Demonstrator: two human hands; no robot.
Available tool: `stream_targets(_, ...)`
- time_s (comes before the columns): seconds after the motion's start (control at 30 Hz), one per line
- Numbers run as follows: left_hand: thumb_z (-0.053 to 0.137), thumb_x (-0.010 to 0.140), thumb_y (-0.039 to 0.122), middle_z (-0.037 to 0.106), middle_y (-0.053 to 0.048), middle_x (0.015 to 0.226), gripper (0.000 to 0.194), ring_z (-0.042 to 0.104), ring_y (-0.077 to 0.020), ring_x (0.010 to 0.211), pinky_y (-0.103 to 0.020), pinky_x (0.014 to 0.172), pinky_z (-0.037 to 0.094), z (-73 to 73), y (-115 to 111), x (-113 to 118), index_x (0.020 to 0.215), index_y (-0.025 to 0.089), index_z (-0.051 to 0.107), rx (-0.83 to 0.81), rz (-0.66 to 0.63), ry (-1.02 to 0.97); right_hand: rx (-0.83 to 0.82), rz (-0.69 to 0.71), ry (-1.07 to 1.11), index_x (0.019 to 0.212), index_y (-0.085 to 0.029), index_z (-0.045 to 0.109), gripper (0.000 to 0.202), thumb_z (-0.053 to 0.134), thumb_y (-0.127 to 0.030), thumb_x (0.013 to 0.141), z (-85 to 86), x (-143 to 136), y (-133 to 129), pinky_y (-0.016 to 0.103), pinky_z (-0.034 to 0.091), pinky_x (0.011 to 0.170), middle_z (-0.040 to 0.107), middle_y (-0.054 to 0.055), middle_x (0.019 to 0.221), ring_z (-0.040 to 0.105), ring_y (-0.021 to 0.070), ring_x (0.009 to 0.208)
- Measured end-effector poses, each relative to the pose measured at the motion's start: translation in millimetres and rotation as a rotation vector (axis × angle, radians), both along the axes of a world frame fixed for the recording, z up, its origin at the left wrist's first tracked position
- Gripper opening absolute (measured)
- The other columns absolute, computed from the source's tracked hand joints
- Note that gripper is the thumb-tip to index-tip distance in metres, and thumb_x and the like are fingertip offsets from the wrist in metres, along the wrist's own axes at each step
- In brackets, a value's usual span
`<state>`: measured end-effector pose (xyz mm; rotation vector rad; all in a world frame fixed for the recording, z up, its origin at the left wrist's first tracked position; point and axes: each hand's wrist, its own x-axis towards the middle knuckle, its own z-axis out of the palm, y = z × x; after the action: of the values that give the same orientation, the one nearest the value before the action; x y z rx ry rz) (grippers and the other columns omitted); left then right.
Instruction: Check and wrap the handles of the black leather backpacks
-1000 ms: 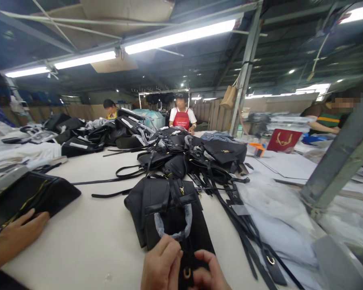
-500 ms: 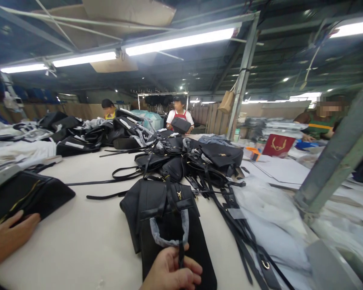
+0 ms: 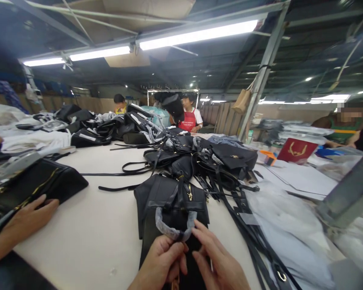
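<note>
A black leather bag [image 3: 169, 199] lies on the pale table in front of me. Its carry handle [image 3: 165, 227] is wrapped in clear plastic film. My left hand [image 3: 166, 257] is closed just below the handle, pinching a thin black strap looped at it; most of the strap is hidden by my fingers. To its right, my right hand [image 3: 216, 255] is open over the bag's front, fingers apart, with fingertips close to the right side of the handle. Whether they touch the film I cannot tell. Gold-coloured zip hardware [image 3: 190, 193] shows on the bag.
At left, a co-worker's hand [image 3: 38, 217] rests on another black bag [image 3: 66, 177] with a gold zip. A heap of black bags [image 3: 236, 155] and loose straps [image 3: 242, 225] lies beyond and right. Plastic sheets [image 3: 278, 225] and a metal post [image 3: 345, 193] stand at right.
My right hand has come into view beside the handle. My left hand stays at the handle, its fingers now closer to it. The view has shifted, and the far co-worker's black bag is raised.
</note>
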<state>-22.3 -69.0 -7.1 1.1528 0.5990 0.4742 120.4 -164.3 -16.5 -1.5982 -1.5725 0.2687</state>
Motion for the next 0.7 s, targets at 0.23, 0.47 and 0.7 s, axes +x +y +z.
stream_targets(0.23, 0.070, 0.067, 0.038, 0.051, 0.007, 0.052, 0.037, 0.017, -0.0002, 0.034, -0.020, 0.037, 0.007, 4.6, 9, -22, 0.093, 0.015, 0.057, -0.118, 0.012, -0.128, -0.030, -0.037, -0.388, 0.076, -0.021, 0.060, 0.021, 0.047, -0.017, 0.092, 3.6, 10, 55, 0.027, 0.048, 0.062, 0.064, 0.003, 0.077, 0.063, 0.0193, 0.070)
stream_targets(0.47, 0.076, 0.061, 0.056, 0.052, 0.005, 0.054, 0.047, 0.024, -0.0005, 0.037, -0.017, 0.037, 0.012, -22.3, 13, -17, 0.079, 0.015, 0.059, -0.135, 0.228, -0.064, -0.032, -0.135, -0.215, 0.065, -0.021, 0.045, 0.031, 0.044, -0.026, 0.095, -3.5, -9, 54, 0.022, 0.035, 0.056, 0.054, -0.003, 0.064, 0.051, 0.0127, 0.060)
stream_targets(0.7, 0.080, 0.047, 0.065, 0.031, 0.013, 0.041, 0.060, 0.020, -0.0010, 0.037, -0.013, 0.036, 0.011, -10.8, 47, 22, 0.075, 0.014, 0.063, -0.039, 0.292, 0.012, -0.076, -0.430, -0.251, 0.068, -0.019, 0.054, 0.025, 0.049, -0.024, 0.093, -1.9, -4, 83, 0.025, 0.031, 0.058, 0.061, 0.002, 0.068, 0.055, 0.0153, 0.066)
